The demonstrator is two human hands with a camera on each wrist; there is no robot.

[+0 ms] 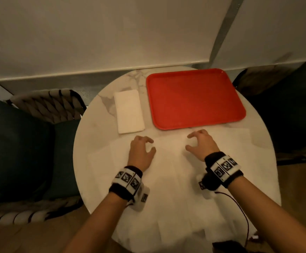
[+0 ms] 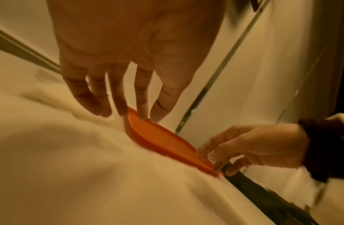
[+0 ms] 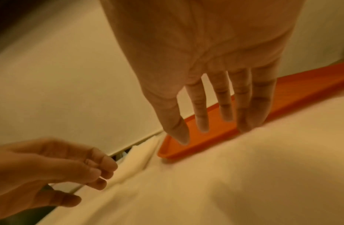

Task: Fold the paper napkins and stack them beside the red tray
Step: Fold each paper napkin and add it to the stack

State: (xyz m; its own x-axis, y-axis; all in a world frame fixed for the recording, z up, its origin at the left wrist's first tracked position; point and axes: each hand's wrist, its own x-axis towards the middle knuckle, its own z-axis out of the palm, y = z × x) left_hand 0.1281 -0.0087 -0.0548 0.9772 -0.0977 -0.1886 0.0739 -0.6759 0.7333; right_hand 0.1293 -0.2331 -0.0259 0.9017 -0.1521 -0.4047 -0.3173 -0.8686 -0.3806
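White unfolded napkins point(image 1: 166, 179) under left hand point(image 1: 141, 154), right hand point(image 1: 202, 143); fingers loosely curled, empty.

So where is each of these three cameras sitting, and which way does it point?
Head: worn on the head, looking down at the round table, red tray, folded napkins; both forearms show.
Left wrist: along the left hand toward the tray.
Right wrist: along the right hand toward the tray.
Shared: all three show the tray and open napkins; each wrist view also catches the other hand.
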